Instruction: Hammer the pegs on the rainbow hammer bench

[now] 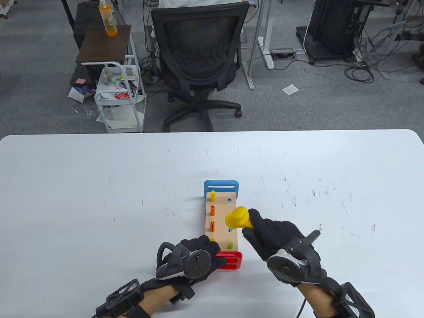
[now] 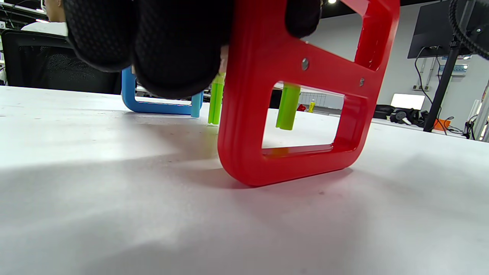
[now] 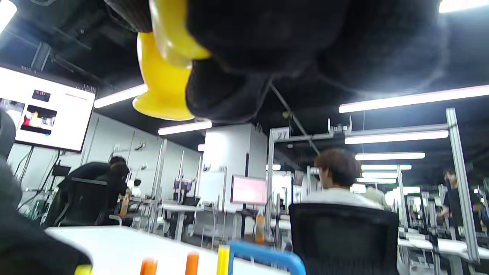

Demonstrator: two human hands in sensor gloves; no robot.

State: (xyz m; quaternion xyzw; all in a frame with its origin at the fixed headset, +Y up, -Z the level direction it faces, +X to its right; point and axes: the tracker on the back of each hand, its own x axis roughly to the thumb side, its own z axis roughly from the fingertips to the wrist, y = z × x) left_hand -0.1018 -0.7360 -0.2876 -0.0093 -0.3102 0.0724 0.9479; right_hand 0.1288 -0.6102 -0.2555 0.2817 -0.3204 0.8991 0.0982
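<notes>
The hammer bench (image 1: 222, 218) is a wooden plank with a blue end (image 1: 221, 187) far from me and a red end (image 1: 230, 260) near me. Yellow and orange pegs (image 1: 212, 210) stand up along its left row; the right row's pegs sit low. My left hand (image 1: 198, 256) holds the bench's near left corner by the red end, which fills the left wrist view (image 2: 298, 114). My right hand (image 1: 265, 232) grips the yellow hammer (image 1: 238, 218), its head raised over the right row. The hammer head shows in the right wrist view (image 3: 164, 84).
The white table (image 1: 99, 198) stretches wide on both sides of the bench. Beyond its far edge stand a black office chair (image 1: 198, 56) and a small white cart (image 1: 119, 96). Green peg stems (image 2: 288, 107) hang under the bench.
</notes>
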